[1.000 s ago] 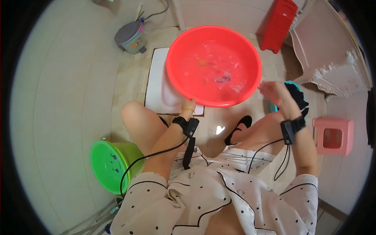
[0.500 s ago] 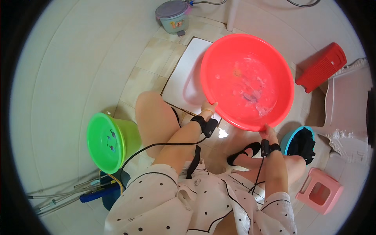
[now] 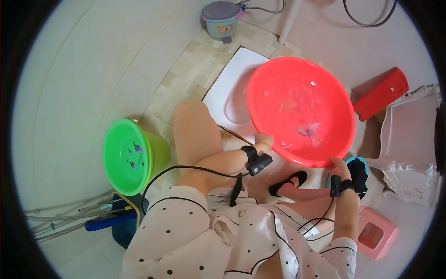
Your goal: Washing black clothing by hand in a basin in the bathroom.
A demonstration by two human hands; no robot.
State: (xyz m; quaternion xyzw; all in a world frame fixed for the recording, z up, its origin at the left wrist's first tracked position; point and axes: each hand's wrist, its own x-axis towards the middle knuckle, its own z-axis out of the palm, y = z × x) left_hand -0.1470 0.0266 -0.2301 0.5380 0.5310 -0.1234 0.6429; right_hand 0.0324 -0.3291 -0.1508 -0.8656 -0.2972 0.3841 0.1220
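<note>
A large red plastic basin [image 3: 278, 88] holds shallow water with a small patch of suds [image 3: 309, 130] in its near part. My left hand [image 3: 265, 141] is closed on its near-left rim. On the near-right rim my right hand [image 3: 340, 168] grips the edge, fingers partly hidden by the wall. The basin overlaps the right side of a white squat toilet [image 3: 222, 95] set in the floor. Whether the basin rests on anything cannot be seen. Each wrist wears a black strap with a small cabled box.
To my left stand a green bucket [image 3: 160, 153] and a dark blue bin [image 3: 123, 230] beside long-handled tools. At right are a red box-shaped container [image 3: 381, 95], a light blue tub [image 3: 349, 161] with black cloth [image 3: 357, 176], and a pink stool [image 3: 388, 232]. A lidded pedal bin [image 3: 220, 25] stands far off.
The view has turned a little. In the picture, the basin and both hands sit slightly farther right and nearer to me. The water and suds have shifted inside. Both hands keep their hold.
</note>
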